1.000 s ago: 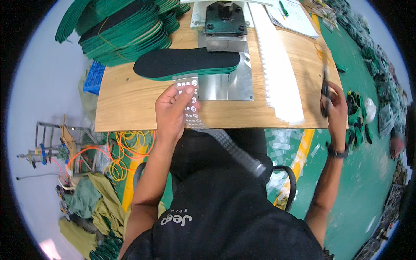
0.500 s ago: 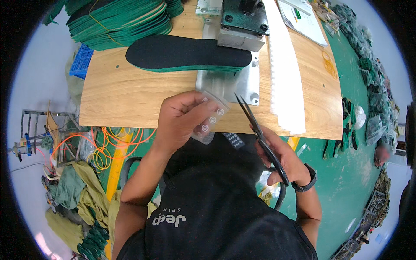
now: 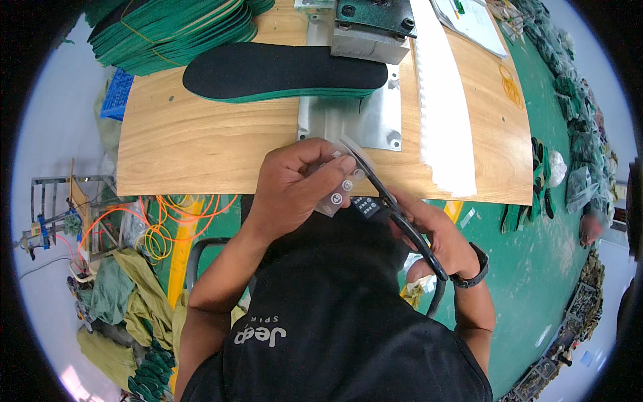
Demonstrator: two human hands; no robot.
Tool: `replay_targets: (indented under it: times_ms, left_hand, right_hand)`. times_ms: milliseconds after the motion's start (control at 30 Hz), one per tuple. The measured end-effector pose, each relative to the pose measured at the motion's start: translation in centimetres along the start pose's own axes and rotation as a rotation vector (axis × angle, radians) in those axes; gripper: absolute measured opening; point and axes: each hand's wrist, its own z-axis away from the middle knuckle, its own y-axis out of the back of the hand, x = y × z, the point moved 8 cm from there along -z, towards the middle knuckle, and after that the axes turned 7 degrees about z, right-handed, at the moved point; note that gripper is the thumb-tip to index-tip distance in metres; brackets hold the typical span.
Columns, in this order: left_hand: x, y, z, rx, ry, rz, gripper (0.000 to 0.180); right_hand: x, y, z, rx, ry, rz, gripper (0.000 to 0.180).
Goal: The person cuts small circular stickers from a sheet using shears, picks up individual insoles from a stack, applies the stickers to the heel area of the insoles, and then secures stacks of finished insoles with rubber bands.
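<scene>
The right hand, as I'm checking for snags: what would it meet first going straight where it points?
Its long black scissors would likely first meet the clear white-printed plastic strip in the left hand; whether they already touch is unclear.

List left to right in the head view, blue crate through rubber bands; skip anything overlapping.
Blue plastic crate → left hand → black scissors → black wristband → yellow rubber bands.
</scene>
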Motion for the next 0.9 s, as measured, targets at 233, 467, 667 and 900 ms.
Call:
replay_targets:
  times_ms: [233,467,667,900]
  left_hand:
    - [-0.3,-0.3,0.2,-0.040,0.021,-0.021,0.017]
    - [-0.6,-0.2,0.6,-0.053,0.058,-0.052,0.015]
    - [-1.2,-1.1,1.2,-0.124,0.129,-0.081,0.016]
    - [-1.2,-2.2,1.6,-0.144,0.146,-0.138,0.017]
  right_hand:
    - [0.4,0.3,0.6,0.071,-0.038,0.020,0.099]
    - [0.0,0.9,1.0,0.127,-0.043,0.192,0.097]
    - [-1.2,0.9,1.2,0.211,0.093,0.276,0.092]
    - [-0.7,1.4,3.7,0.400,0.150,0.402,0.072]
